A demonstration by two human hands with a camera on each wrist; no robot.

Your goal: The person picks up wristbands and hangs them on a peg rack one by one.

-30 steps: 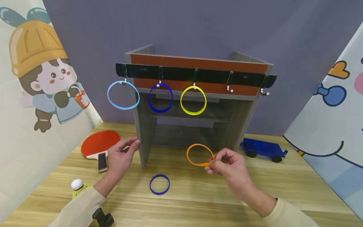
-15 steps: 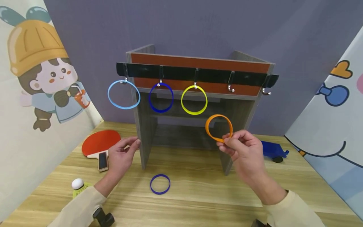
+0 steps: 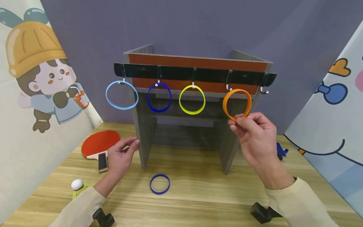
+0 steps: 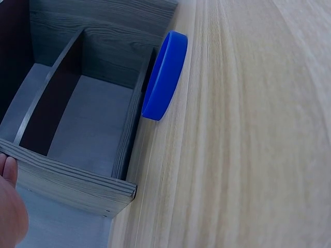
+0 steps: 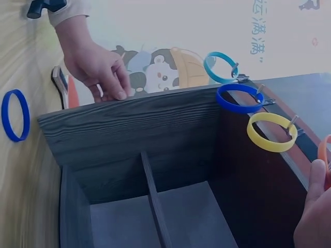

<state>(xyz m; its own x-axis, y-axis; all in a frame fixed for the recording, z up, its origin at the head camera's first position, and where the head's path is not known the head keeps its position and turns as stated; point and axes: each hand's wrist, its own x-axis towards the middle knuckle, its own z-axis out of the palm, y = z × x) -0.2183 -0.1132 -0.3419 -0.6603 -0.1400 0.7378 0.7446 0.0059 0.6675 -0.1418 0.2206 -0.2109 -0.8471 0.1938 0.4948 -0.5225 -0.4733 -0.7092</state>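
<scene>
My right hand [image 3: 256, 137] pinches the lower edge of an orange wristband [image 3: 226, 105], holding it up just below the fourth hook [image 3: 228, 86] of the black hook rail [image 3: 212, 75]. Light blue [image 3: 107, 100], dark blue [image 3: 148, 104] and yellow [image 3: 180, 105] wristbands hang from the first three hooks. At the left side panel of the grey wooden shelf [image 3: 141, 135], my left hand [image 3: 122, 156] touches the front edge with its fingertips. A second dark blue wristband [image 3: 159, 193] lies on the table in front of the shelf; the left wrist view shows this blue band [image 4: 168, 77] large.
A red table tennis paddle [image 3: 100, 143] and a yellow shuttlecock [image 3: 77, 186] with a white tip lie to the left. On the right, a blue toy cart [image 3: 280, 150] is mostly hidden behind my right hand. The last hook [image 3: 263, 90] on the right carries nothing.
My right hand has lifted the orange wristband up and to the right, from low before the shelf to the fourth hook. The left hand stays at the side panel.
</scene>
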